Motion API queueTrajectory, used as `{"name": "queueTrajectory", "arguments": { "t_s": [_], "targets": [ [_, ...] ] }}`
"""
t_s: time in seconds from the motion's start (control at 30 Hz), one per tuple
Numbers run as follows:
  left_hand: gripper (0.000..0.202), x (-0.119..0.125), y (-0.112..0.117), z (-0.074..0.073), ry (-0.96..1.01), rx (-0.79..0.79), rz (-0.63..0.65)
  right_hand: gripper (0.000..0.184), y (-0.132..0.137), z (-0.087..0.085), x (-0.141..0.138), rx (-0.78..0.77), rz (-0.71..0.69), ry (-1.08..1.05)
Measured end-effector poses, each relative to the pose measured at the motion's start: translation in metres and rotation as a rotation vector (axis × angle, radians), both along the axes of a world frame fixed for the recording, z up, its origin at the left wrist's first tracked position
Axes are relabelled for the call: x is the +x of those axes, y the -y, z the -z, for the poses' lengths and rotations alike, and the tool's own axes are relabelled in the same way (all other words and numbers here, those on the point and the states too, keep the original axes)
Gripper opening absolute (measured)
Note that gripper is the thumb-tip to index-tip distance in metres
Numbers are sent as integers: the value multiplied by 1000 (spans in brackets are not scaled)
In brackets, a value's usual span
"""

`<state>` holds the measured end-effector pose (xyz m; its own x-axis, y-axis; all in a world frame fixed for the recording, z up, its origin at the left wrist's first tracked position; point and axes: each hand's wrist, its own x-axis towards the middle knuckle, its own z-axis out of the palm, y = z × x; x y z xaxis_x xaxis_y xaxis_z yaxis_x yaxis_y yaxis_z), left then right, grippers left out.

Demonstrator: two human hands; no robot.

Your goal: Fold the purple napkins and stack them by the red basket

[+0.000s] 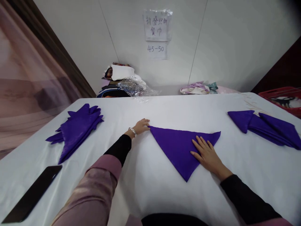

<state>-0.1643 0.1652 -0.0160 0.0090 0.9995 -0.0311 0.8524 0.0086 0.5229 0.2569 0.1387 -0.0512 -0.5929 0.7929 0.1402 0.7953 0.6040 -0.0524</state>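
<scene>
A purple cloth napkin (175,147), folded into a triangle, lies in front of me with one point towards me and its long edge away. At its left corner, the fingers of my left hand (140,126) are closed, with the tip of the cloth at the fingertips. My right hand (207,154) rests flat on the right part of the napkin, fingers spread, and covers some of its right edge.
A white-covered table (141,194) bears a pile of purple napkins (81,125) at left, more folded purple napkins (268,128) at right and a dark flat phone-like object (33,194) at near left. Behind are piled fabrics (122,78) and a red basket (282,94).
</scene>
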Motion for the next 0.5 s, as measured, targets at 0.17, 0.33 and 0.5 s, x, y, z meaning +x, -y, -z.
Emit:
{"name": "queueTrajectory", "arguments": {
  "t_s": [0.17,0.33,0.5],
  "targets": [
    [16,-2,-1,4,-22,5,3,64,0,-1,0,-10,-3,-19],
    [19,3,-1,10,-43,58,-65,64,2,-4,-1,-22,5,-4],
    [21,12,-1,12,-48,105,-133,64,2,-4,0,-17,-5,-6]
  ]
}}
